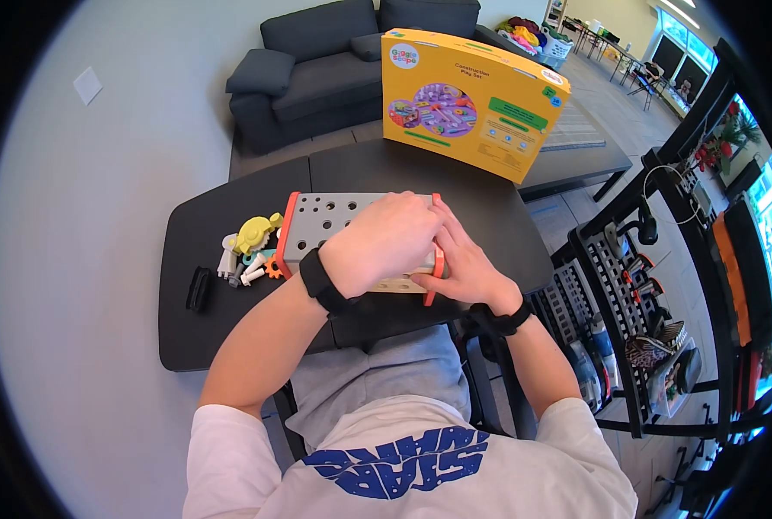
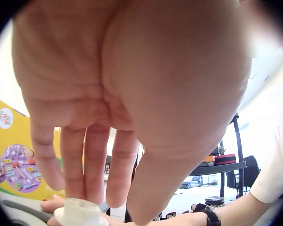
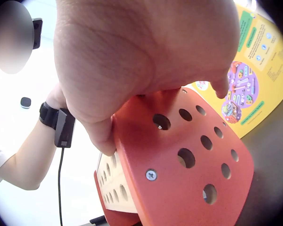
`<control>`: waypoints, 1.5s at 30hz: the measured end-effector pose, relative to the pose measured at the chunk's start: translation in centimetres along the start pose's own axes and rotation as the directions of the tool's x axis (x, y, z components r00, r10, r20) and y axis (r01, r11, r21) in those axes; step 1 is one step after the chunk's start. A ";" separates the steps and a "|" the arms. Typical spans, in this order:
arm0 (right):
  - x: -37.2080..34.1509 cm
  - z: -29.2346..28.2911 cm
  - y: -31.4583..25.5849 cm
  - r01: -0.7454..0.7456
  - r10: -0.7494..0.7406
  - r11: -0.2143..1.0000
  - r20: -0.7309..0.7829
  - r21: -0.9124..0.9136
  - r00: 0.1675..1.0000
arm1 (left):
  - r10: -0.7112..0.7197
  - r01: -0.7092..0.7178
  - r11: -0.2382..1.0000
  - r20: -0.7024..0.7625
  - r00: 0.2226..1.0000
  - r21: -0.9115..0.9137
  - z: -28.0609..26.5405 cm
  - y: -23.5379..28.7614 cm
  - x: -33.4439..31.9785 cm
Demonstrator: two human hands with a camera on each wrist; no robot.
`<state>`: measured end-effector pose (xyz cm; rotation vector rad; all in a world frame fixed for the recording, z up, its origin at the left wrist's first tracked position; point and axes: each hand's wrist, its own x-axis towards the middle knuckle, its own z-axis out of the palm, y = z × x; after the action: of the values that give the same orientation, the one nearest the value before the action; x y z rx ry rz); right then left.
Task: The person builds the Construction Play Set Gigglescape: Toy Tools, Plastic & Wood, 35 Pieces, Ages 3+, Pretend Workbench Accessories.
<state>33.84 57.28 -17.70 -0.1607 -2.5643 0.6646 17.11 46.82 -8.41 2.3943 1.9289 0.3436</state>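
Left wrist view alone shows us a white piece (image 2: 80, 215) by the fingertips of the left hand (image 1: 381, 240); those fingers hang loose and nearly straight, and we cannot tell whether they touch it. Right wrist view gives us the red end panel (image 3: 198, 174) of the toy box (image 1: 312, 233), with its holes and a cross-head screw (image 3: 151, 175); the right hand (image 1: 468, 268) grasps that end, thumb over the side. In the head view we see the toy box on a black table (image 1: 490, 227), its grey top partly under the left hand. Left of the toy box lie a yellow-green piece (image 1: 253, 234), white bolts (image 1: 253, 271) and an orange gear (image 1: 272, 266). Beyond the toy box stand a yellow carton (image 1: 481, 91) and, farther, a dark sofa (image 1: 329, 82); a black rack (image 1: 615, 320) is to its right. We read "Construction Play Set" on the carton and, upside down, "STAR WARS" on the white shirt (image 1: 524, 471) nearer us than the toy box.
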 end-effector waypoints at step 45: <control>-0.6 0.6 0.8 -0.016 0.017 1.000 0.014 -0.013 1.000 | 0.193 -0.193 0.981 -0.065 0.979 0.006 1.6 -0.4 -0.7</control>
<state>34.11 57.57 -18.78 -0.1821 -2.5843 0.6576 16.88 46.42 -10.11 2.6082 1.7225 0.4361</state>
